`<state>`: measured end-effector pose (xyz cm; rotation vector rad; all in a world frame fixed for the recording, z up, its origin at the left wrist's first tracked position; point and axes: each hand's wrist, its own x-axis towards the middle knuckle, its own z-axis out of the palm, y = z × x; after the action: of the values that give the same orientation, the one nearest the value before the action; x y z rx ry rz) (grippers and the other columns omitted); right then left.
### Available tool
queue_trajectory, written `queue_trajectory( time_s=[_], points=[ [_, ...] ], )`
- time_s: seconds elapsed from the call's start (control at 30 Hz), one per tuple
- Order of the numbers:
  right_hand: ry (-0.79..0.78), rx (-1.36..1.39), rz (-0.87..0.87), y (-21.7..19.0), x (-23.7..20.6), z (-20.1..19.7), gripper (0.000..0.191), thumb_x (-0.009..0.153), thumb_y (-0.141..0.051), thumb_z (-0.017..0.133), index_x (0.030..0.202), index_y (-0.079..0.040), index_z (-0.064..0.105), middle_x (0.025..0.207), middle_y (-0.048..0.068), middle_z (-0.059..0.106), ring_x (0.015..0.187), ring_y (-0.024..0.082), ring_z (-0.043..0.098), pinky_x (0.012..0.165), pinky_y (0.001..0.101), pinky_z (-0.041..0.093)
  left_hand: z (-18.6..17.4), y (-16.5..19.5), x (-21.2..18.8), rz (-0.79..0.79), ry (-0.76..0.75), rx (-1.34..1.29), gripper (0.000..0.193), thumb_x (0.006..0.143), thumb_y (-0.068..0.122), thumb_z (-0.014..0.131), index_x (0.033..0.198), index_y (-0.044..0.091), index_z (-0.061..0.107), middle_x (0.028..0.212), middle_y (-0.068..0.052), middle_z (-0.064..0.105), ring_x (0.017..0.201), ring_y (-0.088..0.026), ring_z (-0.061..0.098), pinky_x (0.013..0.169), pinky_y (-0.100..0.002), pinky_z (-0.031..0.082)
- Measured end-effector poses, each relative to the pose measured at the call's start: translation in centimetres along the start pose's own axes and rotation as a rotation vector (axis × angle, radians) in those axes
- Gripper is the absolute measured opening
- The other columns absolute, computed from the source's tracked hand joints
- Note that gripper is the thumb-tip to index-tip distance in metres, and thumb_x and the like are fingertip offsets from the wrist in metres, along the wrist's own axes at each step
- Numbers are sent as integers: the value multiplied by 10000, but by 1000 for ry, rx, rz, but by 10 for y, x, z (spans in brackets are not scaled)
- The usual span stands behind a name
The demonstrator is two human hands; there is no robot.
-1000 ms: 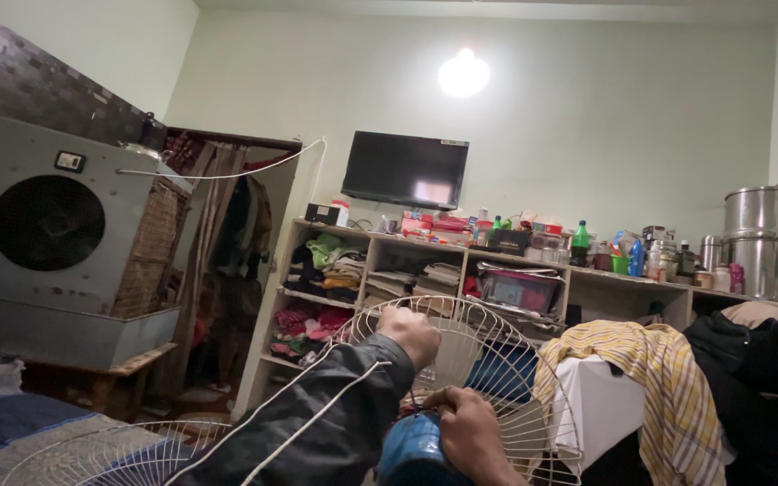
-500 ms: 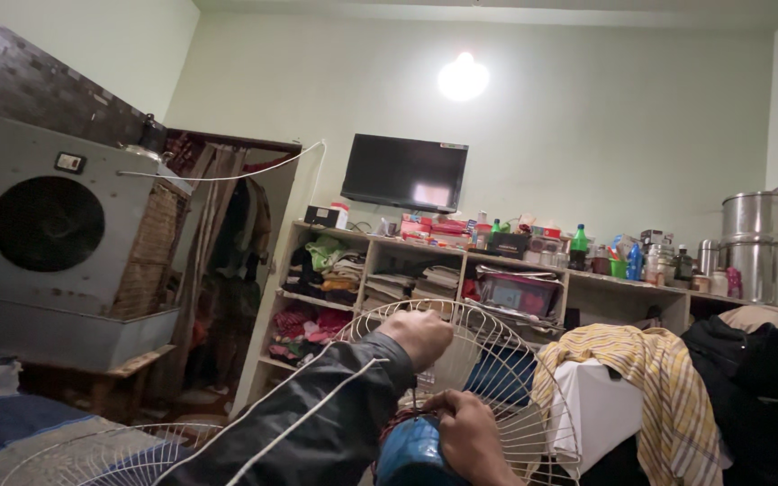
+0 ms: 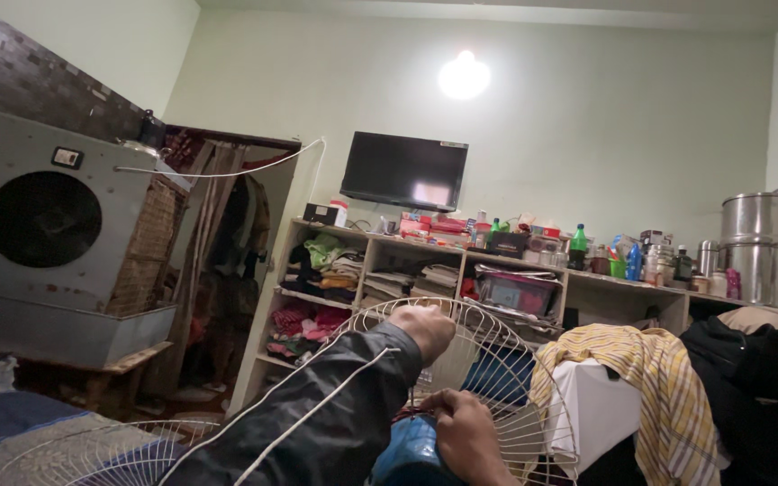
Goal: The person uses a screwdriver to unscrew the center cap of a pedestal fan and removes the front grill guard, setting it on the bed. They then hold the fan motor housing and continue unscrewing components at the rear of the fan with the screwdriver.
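Note:
A white wire fan guard [image 3: 497,360] stands upright in front of me. My left hand [image 3: 422,329], in a dark sleeve with a white stripe, grips its top rim. My right hand [image 3: 466,436] is lower, its fingers curled at the guard's centre. It rests against a blue fan motor housing [image 3: 407,454], which shows only partly at the bottom edge. A second wire guard [image 3: 92,454] lies flat at lower left on a bed cover.
A large grey air cooler [image 3: 56,234] stands at left on a wooden stand. Cluttered shelves [image 3: 461,279] run under a wall-mounted television [image 3: 404,170]. A yellow striped cloth [image 3: 650,387] drapes over a white box at right, beside dark clothing [image 3: 749,378] and steel pots [image 3: 756,243].
Both hands stay on the guard, almost where they were. The view has shifted slightly.

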<state>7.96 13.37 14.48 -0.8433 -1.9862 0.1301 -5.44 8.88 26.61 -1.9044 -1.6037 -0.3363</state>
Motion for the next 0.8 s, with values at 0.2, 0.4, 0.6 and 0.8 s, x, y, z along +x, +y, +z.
queue_trajectory(
  time_s=[0.2, 0.4, 0.6, 0.8],
  points=[
    [-27, 20, 14, -1, 1, -2, 254, 832, -134, 602, 944, -129, 829, 1014, 140, 777, 1054, 301, 722, 984, 394, 523, 4, -6, -3, 14, 79, 29, 211, 879, 131, 687, 1062, 116, 791, 1125, -162, 752, 1063, -306, 729, 852, -417, 614],
    [-24, -15, -6, 4, 2, -1, 270, 824, -136, 599, 948, -144, 839, 1018, 136, 779, 1066, 302, 713, 989, 390, 519, 5, -7, -8, 2, 76, 30, 199, 869, 164, 710, 1045, 135, 798, 1120, -141, 761, 1084, -290, 725, 882, -409, 600],
    [-18, -11, -10, 6, 5, -1, 267, 822, -140, 601, 944, -142, 838, 1021, 127, 786, 1070, 301, 717, 993, 386, 520, 2, -5, -8, -21, 38, 50, 208, 865, 195, 727, 1056, 144, 793, 1121, -133, 756, 1076, -282, 728, 873, -400, 604],
    [-40, -19, 30, -1, 2, -5, 271, 833, -137, 601, 963, -139, 839, 1061, 137, 770, 1102, 298, 700, 1013, 388, 503, 6, -12, -12, -63, 27, 12, 220, 879, 207, 693, 1063, 157, 803, 1119, -131, 749, 1067, -287, 729, 884, -395, 599]
  ],
)
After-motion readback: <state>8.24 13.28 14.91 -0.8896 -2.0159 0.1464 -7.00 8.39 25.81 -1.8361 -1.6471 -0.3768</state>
